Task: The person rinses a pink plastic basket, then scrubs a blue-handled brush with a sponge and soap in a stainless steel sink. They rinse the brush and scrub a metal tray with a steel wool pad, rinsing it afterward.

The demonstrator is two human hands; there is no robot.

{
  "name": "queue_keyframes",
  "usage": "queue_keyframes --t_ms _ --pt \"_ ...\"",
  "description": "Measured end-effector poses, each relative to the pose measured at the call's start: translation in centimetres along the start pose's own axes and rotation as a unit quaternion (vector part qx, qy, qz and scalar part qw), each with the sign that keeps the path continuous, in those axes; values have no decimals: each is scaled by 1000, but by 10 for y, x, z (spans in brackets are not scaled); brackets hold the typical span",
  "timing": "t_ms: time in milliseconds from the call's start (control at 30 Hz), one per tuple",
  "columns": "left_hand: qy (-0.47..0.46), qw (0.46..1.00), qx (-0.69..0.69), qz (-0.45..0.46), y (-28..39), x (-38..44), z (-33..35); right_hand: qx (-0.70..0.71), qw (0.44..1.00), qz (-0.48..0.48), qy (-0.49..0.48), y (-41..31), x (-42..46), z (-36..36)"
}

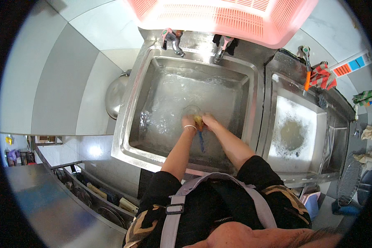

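A wide stainless steel sink basin full of rippling water lies before me. My left hand, with a white band at the wrist, is low in this basin and grips a small yellow item. My right hand meets the same item from the other side, its fingers curled against it. What the item is cannot be made out. A blue strip trails below it towards me; whether the two are joined is unclear. Just beyond my fingers a faint round outline shows in the water.
Two taps, one left and one right, stand behind the basin under a pink plastic basket. To the right, a second sink holds foamy water. A rounded metal vessel sits left; a steel counter runs lower left.
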State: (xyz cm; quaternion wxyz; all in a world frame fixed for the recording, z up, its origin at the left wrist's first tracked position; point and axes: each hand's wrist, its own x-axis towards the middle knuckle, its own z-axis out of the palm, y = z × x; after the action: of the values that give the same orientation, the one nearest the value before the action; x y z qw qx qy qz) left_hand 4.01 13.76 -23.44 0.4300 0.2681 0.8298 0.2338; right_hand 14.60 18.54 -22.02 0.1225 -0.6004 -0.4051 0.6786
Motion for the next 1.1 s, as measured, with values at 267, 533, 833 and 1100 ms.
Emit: queue_keyframes --t_ms 267,533,833,1100 --pt "72 980 -56 179 4 3 6 298 940 150 -70 43 44 -8" --pt "11 909 -379 172 10 8 -6 119 989 -10 -85 -40 -16 -9" --pt "132 959 -173 180 12 -14 0 65 979 -153 115 9 16 18" --pt "-197 848 -479 -112 -4 20 -34 196 976 -49 -80 -10 -13 0"
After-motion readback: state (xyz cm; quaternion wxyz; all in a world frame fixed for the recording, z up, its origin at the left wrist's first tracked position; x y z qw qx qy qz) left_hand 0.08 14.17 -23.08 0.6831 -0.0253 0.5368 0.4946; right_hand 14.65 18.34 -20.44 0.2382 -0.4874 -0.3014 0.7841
